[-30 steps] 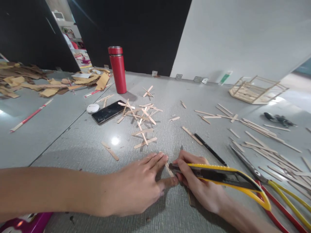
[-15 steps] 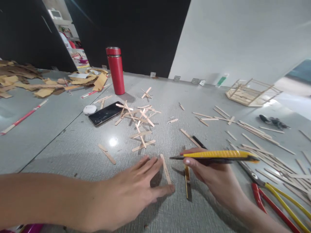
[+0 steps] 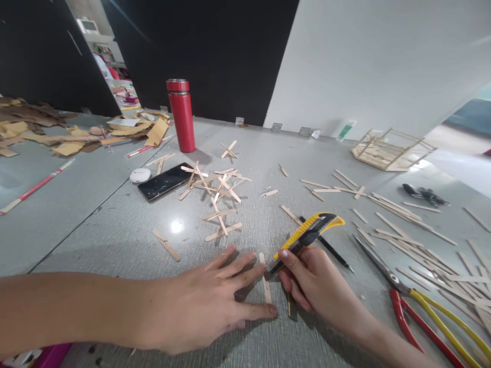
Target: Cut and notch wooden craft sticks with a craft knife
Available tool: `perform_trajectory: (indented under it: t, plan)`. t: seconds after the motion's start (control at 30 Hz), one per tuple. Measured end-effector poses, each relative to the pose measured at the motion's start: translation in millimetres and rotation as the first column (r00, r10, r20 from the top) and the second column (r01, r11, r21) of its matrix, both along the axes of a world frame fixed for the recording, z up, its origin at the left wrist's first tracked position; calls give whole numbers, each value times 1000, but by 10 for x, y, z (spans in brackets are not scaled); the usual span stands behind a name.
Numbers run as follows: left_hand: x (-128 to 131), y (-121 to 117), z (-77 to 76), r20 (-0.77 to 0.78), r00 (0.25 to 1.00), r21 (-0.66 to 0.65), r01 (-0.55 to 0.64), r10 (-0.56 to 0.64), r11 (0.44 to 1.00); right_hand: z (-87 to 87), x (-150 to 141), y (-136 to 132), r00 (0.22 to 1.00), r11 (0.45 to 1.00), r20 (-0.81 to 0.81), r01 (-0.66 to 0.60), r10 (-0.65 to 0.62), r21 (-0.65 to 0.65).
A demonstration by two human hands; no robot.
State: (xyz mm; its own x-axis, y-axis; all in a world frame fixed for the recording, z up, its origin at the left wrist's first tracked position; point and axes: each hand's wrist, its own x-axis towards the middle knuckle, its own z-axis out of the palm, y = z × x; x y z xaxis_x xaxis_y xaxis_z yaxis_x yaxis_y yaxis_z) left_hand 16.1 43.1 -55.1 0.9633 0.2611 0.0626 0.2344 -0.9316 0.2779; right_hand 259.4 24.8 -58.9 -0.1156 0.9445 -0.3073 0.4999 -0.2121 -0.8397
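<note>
My left hand lies flat on the grey table, fingers spread, pressing on a short wooden stick with fingertip and thumb. My right hand grips a yellow utility knife, its blade end down at the stick beside my left fingers and its body tilted up and away. Under my right hand lies a thin strip, barely visible.
A pile of crossed sticks, a black phone and a red flask lie ahead. Red-and-yellow pliers, a black pen and many long sticks are to the right. A stick frame stands far right.
The knife swung from lying level above the table to pointing blade-down at the stick. My left hand stayed on the stick, fingers shifting slightly.
</note>
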Motion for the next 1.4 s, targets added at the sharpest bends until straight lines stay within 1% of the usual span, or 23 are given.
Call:
perform_trajectory:
  t: [0.17, 0.27, 0.37, 0.57, 0.67, 0.77, 0.87, 0.97, 1.07, 1.13, 1.2, 1.3, 1.37, 1.4]
  plan:
    - [30, -16, -13, 24, 1000, 26, -18, 17, 1000, 21, 28, 80, 998, 998, 12, -64, 65, -27]
    - [50, -42, -29, -7, 1000, 77, -29, 29, 997, 21, 61, 148, 994, 992, 8, -111, 112, -61]
    - [65, -58, -25, -35, 999, 115, -35, 39, 993, 24, 66, 175, 991, 988, 10, -133, 134, -76]
    - [85, -59, 14, -75, 997, 132, -13, 23, 991, 18, 16, 104, 994, 993, 17, -107, 108, -47]
    - [87, -33, -15, -74, 996, 147, -34, 45, 989, -18, 8, 71, 996, 994, 2, -91, 91, -58]
    - [80, 5, -46, -81, 996, 160, -33, 47, 987, -67, 8, 69, 999, 999, -32, -33, 32, -43]
    - [69, 26, -39, -81, 996, 141, -34, 46, 989, -114, 0, 70, 995, 998, -82, 55, -55, 8]
    - [62, 28, 7, -75, 996, 134, -30, 40, 991, -153, -30, 37, 985, 988, -119, 132, -122, 80]
    - [54, 27, 68, -60, 998, 107, 0, 7, 994, -178, -58, -22, 984, 978, -125, 147, -129, 147]
    - [46, 30, 96, -38, 999, 53, 11, -9, 999, -177, -50, -64, 985, 967, -115, 149, -127, 206]
    - [41, 37, 100, -13, 1000, -18, 20, -21, 1000, -150, -9, -101, 982, 936, -109, 181, -155, 302]
    - [45, 50, 58, 65, 998, -78, 8, -3, 997, -42, 103, -135, 973, 849, -96, 232, -212, 475]
    - [56, 59, 9, 132, 989, -126, -49, 66, 991, 67, 183, -131, 974, 802, -64, 214, -216, 558]
    - [64, 64, -17, 157, 979, -150, -108, 131, 983, 125, 216, -120, 977, 786, -47, 197, -210, 586]
